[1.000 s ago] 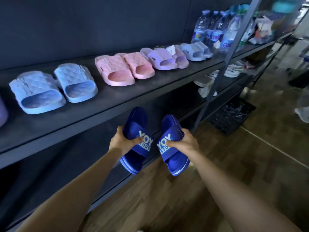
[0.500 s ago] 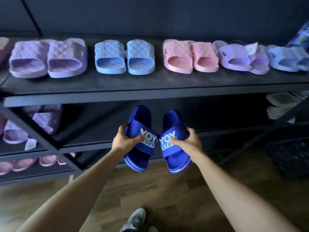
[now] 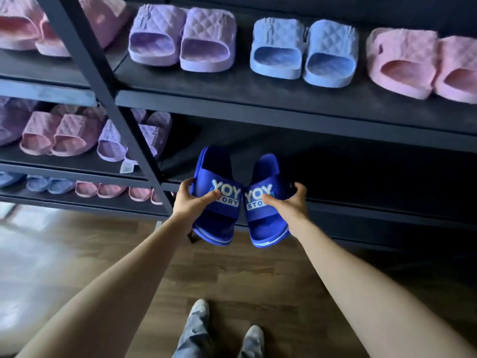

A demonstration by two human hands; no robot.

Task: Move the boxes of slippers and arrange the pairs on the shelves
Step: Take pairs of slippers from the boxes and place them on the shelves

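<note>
We hold one royal-blue rubber slide slipper (image 3: 218, 200) in our left hand (image 3: 189, 202) and its mate (image 3: 265, 205) in our right hand (image 3: 289, 202), each clasped across the strap, near the empty dark middle shelf (image 3: 361, 161). They look light and flexible; gripping at the strap seems secure.

"YOY STORY" on the left blue slipper's strap (image 3: 224, 196), "YOY STO" on the right one's (image 3: 259, 198).

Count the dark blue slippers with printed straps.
2: one dark blue printed slipper in the left hand, the other in the right hand. None visible on shelves.
</note>
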